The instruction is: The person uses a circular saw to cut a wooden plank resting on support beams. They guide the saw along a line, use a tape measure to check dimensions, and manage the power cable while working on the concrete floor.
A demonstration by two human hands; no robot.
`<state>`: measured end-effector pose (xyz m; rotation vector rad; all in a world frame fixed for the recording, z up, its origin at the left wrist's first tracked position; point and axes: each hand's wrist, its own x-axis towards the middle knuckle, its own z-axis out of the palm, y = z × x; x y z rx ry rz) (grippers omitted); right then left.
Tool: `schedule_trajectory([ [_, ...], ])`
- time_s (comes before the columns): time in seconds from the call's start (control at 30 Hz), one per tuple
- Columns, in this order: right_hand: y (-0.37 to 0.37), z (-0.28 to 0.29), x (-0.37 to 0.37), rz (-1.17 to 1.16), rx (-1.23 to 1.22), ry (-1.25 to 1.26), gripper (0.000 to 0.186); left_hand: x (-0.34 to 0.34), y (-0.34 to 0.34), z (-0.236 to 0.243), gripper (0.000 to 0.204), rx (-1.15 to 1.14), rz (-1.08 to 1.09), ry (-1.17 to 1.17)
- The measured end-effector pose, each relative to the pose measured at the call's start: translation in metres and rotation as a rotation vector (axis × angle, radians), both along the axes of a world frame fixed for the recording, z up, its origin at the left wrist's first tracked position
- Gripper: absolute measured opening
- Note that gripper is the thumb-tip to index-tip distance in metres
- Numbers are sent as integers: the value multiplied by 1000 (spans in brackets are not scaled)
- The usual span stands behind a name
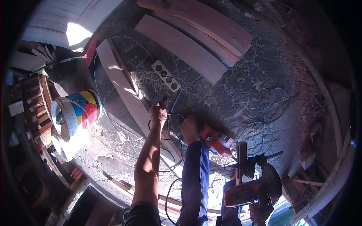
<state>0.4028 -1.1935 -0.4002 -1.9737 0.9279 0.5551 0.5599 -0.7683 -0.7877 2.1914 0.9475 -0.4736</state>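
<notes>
Near the power strip (pixel 166 76), the left hand's (pixel 158 114) fingers pinch a plug (pixel 164 100), ideally by its body; right fingers indiscernible.

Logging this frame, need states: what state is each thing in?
left hand: closed around a black plug-like piece
power strip: on the floor, sockets facing up
red power tool: resting on floor; on or off can't be told
dark cable: slack, curving
long plank: lying down, partly sunlit
</notes>
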Motion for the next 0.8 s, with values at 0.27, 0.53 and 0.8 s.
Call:
schedule_trajectory([
  [0.27,0,-7,7,-47,40,18,63,85,52,4,46,271,-411,310],
  [0.53,5,-12,11,-111,37,13,65,98,85,-85,43,7,-139,380],
  [0.8,12,-22,17,-163,30,4,67,126,68,-64,21,-259,197,384],
])
